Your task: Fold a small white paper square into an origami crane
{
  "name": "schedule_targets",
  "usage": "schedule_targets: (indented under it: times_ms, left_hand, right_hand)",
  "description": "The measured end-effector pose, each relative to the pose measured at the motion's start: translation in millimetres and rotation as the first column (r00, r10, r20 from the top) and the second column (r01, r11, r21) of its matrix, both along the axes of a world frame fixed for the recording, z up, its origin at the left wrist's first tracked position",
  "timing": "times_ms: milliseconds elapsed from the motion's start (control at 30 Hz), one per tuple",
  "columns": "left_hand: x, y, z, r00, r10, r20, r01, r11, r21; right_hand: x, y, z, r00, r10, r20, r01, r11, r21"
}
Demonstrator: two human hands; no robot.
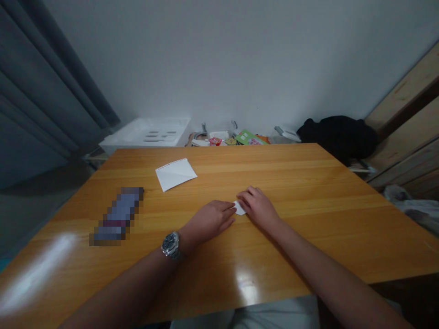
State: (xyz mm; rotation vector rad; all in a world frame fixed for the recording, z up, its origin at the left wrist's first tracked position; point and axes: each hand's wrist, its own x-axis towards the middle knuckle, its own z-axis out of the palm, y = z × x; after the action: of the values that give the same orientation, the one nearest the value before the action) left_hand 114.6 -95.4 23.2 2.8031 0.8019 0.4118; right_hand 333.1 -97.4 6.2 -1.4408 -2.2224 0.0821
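Note:
Both my hands rest on the wooden table (308, 205) near its middle, meeting over a small folded piece of white paper (239, 208). My left hand (209, 221), with a wristwatch (171, 245) on its wrist, has its fingers curled and pressed on the paper's left edge. My right hand (258, 206) lies over the paper's right side with fingers bent down onto it. Most of the paper is hidden under the fingers.
A white notepad sheet (176, 174) lies further back on the table. A blurred dark oblong object (118, 215) sits at the left. Beyond the far edge are a white plastic tray (147, 132), small clutter (233, 138) and a black cloth (339, 137). Wooden planks (408, 132) lean at right.

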Motion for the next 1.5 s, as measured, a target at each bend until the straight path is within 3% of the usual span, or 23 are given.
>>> schedule_targets:
  times_ms: [200,433,633,933,1333,1500]
  left_hand:
    - [3,-4,5.1,0.998,0.000,-0.063,0.006,0.996,0.085]
    - [-5,-7,0.2,0.991,0.009,-0.136,0.011,0.989,0.148]
    - [-10,-16,-8.2,0.989,0.067,-0.133,-0.057,0.995,0.080]
    - [-14,-24,-8.0,0.988,0.100,-0.121,-0.102,0.995,-0.005]
    - [-11,-26,-10.3,0.986,0.135,-0.092,-0.130,0.990,0.057]
    - [-7,-27,-7.4,0.983,0.150,-0.104,-0.141,0.987,0.082]
  right_hand:
    - [-10,-16,6.8,0.955,0.146,0.258,-0.156,0.988,0.018]
    - [-13,-25,3.8,0.951,0.174,0.257,-0.149,0.982,-0.113]
    - [-7,-28,-3.9,0.950,0.187,0.248,-0.148,0.975,-0.165]
    - [3,-33,-4.1,0.953,0.148,0.265,-0.099,0.977,-0.190]
    - [42,-44,-10.4,0.960,0.017,0.281,0.036,0.982,-0.184]
    - [49,-45,-3.9,0.956,0.005,0.292,0.060,0.976,-0.212]
